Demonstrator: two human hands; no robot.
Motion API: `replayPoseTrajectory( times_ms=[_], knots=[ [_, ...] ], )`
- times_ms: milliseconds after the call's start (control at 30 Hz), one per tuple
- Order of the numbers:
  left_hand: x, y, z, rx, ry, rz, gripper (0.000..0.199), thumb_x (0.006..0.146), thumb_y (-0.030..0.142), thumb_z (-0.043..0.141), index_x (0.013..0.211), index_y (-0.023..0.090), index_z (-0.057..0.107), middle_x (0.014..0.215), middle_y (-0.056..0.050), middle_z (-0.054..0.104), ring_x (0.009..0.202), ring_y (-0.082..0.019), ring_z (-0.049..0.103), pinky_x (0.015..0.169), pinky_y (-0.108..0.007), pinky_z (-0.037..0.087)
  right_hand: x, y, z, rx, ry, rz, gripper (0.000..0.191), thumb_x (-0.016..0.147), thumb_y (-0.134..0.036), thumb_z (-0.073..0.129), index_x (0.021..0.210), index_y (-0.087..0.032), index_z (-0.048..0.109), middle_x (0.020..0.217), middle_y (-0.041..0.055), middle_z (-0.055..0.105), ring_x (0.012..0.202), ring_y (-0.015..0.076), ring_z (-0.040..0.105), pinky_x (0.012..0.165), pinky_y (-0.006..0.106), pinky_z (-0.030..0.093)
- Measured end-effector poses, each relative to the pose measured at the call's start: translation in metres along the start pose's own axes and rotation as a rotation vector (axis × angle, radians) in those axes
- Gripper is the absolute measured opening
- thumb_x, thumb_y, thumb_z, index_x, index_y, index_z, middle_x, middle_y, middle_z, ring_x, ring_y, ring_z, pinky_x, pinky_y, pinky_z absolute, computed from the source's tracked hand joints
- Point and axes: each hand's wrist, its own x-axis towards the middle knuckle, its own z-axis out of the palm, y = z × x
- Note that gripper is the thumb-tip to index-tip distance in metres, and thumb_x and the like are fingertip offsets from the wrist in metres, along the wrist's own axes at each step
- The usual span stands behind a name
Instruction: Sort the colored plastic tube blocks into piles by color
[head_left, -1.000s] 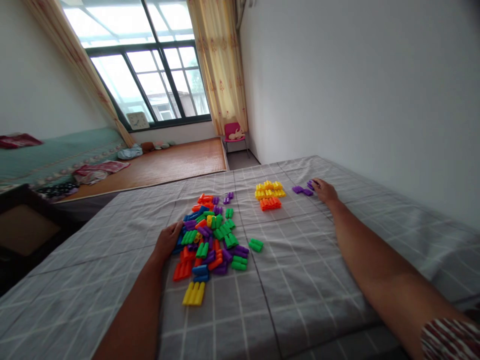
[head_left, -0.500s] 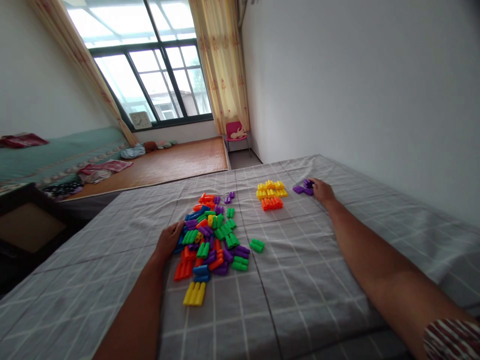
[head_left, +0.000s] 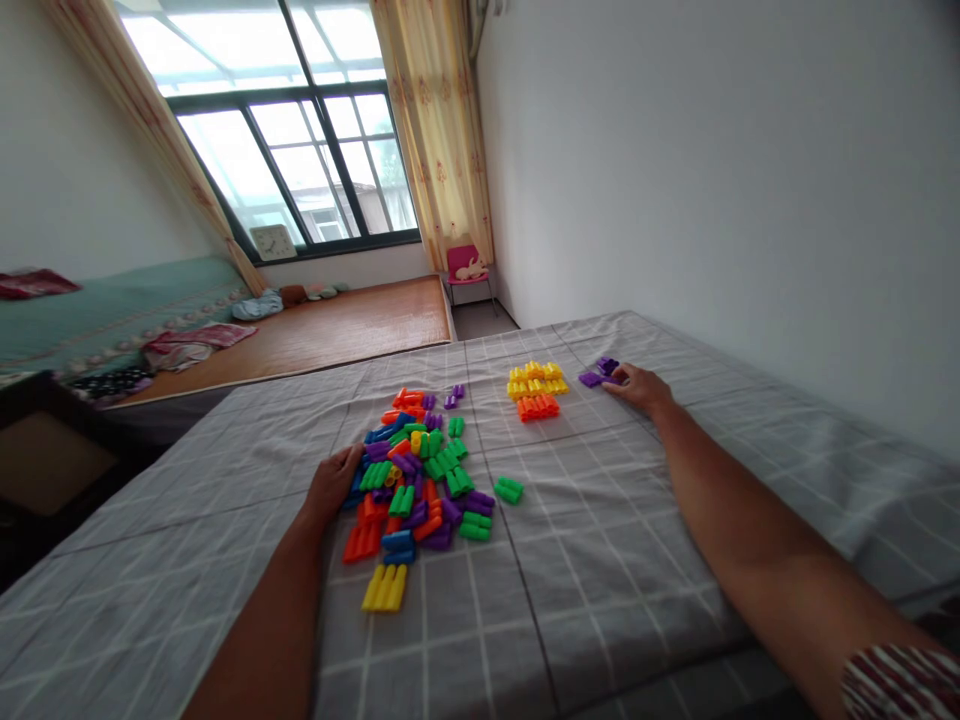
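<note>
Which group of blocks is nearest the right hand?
The all-purple group, at the right hand; the yellow-and-orange group and multicoloured pile lie farther left.

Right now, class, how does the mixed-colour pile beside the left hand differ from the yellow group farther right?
The mixed pile shows several colours; the yellow group is one colour.
The mixed pile sprawls at many angles; the yellow group sits in compact rows.
The mixed pile has the left hand at its edge; the yellow group lies apart from both hands.
Both contain tube-shaped pieces on the grey checked sheet.
</note>
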Motion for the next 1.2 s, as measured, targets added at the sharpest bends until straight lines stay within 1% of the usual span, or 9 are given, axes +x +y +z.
replayPoseTrajectory(
  times_ms=[133,367,467,567,667,900,1033,1133,1200],
  knots=[
    [0.001,-0.002,0.000,0.008,0.004,0.007,0.060,0.078,0.066,0.041,0.083,0.014,0.071,0.076,-0.003,0.070,0.078,-0.022,0.061,0.065,-0.026,0.044,-0.001,0.005,0.003,-0.055,0.011,0.045,0.035,0.072,-0.053,0.062,0.093,-0.025,0.064,0.089,0.0033,0.070,0.081,0.0203,0.063,0.064,0.028,0.042],
    [0.003,-0.005,0.000,0.010,-0.021,-0.013,0.063,0.079,0.066,0.039,0.090,0.013,0.071,0.080,-0.004,0.071,0.081,-0.023,0.062,0.068,-0.026,0.045,0.001,0.004,-0.003,-0.052,0.108,0.148,0.041,0.075,-0.062,0.058,0.088,-0.023,0.064,0.085,0.0052,0.069,0.077,0.0214,0.062,0.062,0.029,0.042],
    [0.002,-0.004,0.000,0.010,-0.017,-0.009,0.064,0.078,0.068,0.039,0.090,0.013,0.070,0.080,-0.005,0.071,0.082,-0.023,0.062,0.069,-0.026,0.045,0.006,-0.002,-0.004,-0.028,0.166,0.010,0.032,0.082,-0.051,0.054,0.089,-0.022,0.067,0.088,0.0049,0.069,0.077,0.0192,0.061,0.067,0.029,0.044],
    [0.000,-0.001,-0.001,-0.011,-0.022,-0.003,0.065,0.078,0.069,0.040,0.090,0.012,0.071,0.080,-0.005,0.071,0.081,-0.023,0.062,0.068,-0.026,0.045,0.006,-0.008,-0.002,-0.056,0.106,-0.231,0.030,0.080,-0.045,0.061,0.099,-0.023,0.069,0.101,0.0050,0.069,0.088,0.0204,0.060,0.077,0.030,0.045],
    [-0.001,0.002,-0.001,-0.031,-0.012,0.002,0.067,0.076,0.071,0.042,0.089,0.013,0.072,0.077,-0.004,0.071,0.078,-0.023,0.062,0.066,-0.026,0.045,0.003,-0.014,-0.001,-0.149,0.043,-0.309,0.032,0.078,-0.044,0.065,0.105,-0.028,0.070,0.110,0.0041,0.068,0.100,0.0241,0.056,0.081,0.033,0.045],
    [0.000,-0.001,0.000,-0.022,-0.012,-0.002,0.068,0.076,0.071,0.040,0.089,0.012,0.072,0.077,-0.005,0.071,0.077,-0.022,0.061,0.065,-0.026,0.045,-0.003,-0.028,-0.007,-0.251,-0.012,-0.279,0.023,0.080,-0.042,0.062,0.094,-0.027,0.071,0.092,0.0040,0.070,0.091,0.0221,0.060,0.074,0.031,0.044],
    [0.001,-0.003,0.000,-0.011,-0.016,0.000,0.067,0.077,0.069,0.040,0.091,0.012,0.071,0.079,-0.005,0.071,0.079,-0.023,0.061,0.067,-0.026,0.045,-0.004,-0.037,-0.004,-0.230,0.023,-0.161,0.025,0.081,-0.044,0.061,0.094,-0.025,0.069,0.086,0.0041,0.070,0.081,0.0198,0.062,0.066,0.028,0.042],
    [0.001,-0.002,0.000,-0.010,-0.015,-0.011,0.066,0.077,0.069,0.041,0.090,0.013,0.072,0.079,-0.004,0.071,0.079,-0.023,0.062,0.067,-0.026,0.045,-0.003,-0.034,-0.002,-0.144,0.054,-0.074,0.033,0.079,-0.051,0.061,0.097,-0.024,0.067,0.088,0.0031,0.069,0.077,0.0184,0.062,0.063,0.027,0.042],
    [0.000,0.000,0.000,-0.006,-0.008,-0.020,0.065,0.076,0.069,0.041,0.089,0.013,0.072,0.077,-0.003,0.071,0.079,-0.023,0.062,0.066,-0.026,0.045,-0.002,-0.029,-0.004,-0.118,0.064,-0.102,0.037,0.076,-0.054,0.062,0.097,-0.024,0.067,0.095,0.0043,0.069,0.083,0.0192,0.062,0.065,0.027,0.042]
  ],
)
